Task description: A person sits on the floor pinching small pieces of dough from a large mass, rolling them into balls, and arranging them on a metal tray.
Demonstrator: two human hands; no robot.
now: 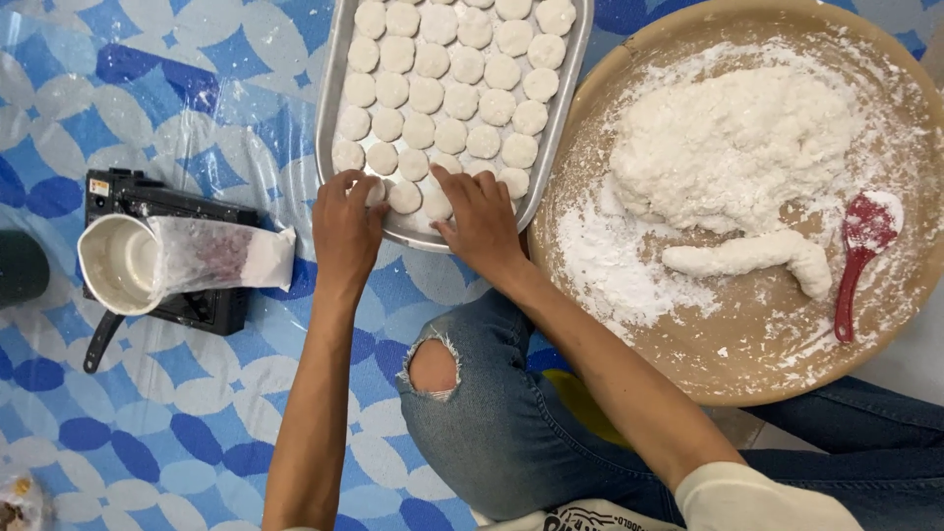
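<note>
A metal tray [331, 98] lies ahead of me, filled with several rows of round white dough discs [447, 100]. My left hand [344, 231] rests on the tray's near rim, fingertips touching a disc at the front left corner. My right hand [480, 221] lies flat over the front row, fingers on the discs near the middle. Neither hand lifts anything. To the right, a big round wooden tray [757, 364] holds a heap of white dough [733, 147], a rolled dough log [752, 258], loose flour and a red spoon [857, 258].
A black press [147, 202] with a white round plate and a plastic sheet [211, 254] sits at the left on the blue and white patterned mat [177, 423]. A dark object [20, 265] shows at the left edge. My knee in torn jeans [462, 393] is below the tray.
</note>
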